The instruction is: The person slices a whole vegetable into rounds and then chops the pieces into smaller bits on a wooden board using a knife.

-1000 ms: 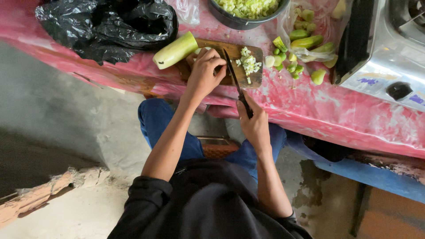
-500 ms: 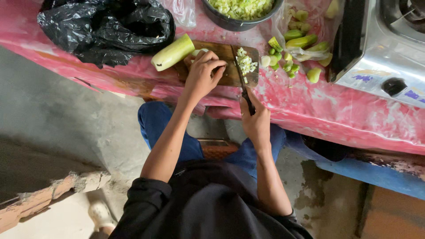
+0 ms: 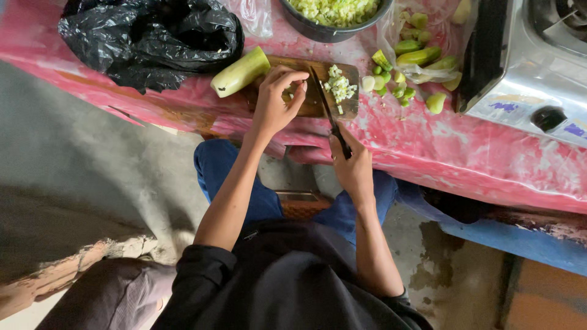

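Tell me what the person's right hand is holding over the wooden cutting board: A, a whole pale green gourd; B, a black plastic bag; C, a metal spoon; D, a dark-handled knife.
D: the right hand grips the dark-handled knife, its blade lying across the wooden cutting board beside the small pile of chopped pale green vegetable.

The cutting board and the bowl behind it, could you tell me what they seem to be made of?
The cutting board looks like wood: brown, matt, with a worn surface. The bowl is dark with a smooth, faintly glossy wall; plastic or coated metal, the picture leaves that open.
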